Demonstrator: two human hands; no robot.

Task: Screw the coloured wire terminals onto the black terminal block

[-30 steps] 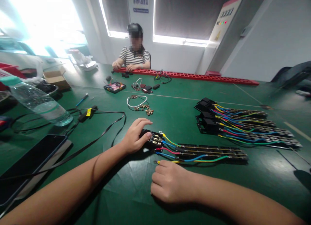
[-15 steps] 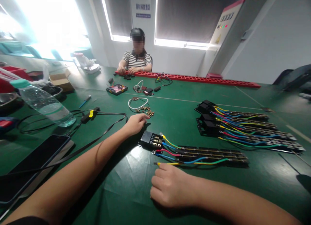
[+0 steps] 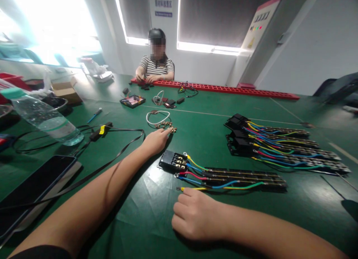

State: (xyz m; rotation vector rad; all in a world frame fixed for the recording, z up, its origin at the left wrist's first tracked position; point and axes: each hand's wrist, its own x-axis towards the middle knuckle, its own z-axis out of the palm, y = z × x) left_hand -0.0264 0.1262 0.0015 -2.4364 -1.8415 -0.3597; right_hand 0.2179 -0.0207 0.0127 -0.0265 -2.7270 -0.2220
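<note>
My left hand [image 3: 157, 140] stretches forward across the green table, fingertips at a small pile of brass screws [image 3: 167, 126]; the fingers are close together and I cannot see whether they pinch one. My right hand [image 3: 195, 214] rests on the table as a loose fist, pinching the yellow wire [image 3: 192, 188] near its ring terminal. Between my hands lies a black terminal block [image 3: 172, 161] with red, blue, yellow and green wires running right into a black harness strip [image 3: 246, 175].
Several finished blocks with wire harnesses [image 3: 279, 143] lie at the right. A water bottle [image 3: 41, 117], a phone [image 3: 30, 192] and a black cable [image 3: 112, 139] sit at the left. A person in a striped shirt [image 3: 155, 66] works at the far side beside a red rail [image 3: 223, 89].
My left hand has let go of the terminal block and reached forward to the screw pile. My right hand has stayed on the yellow wire.
</note>
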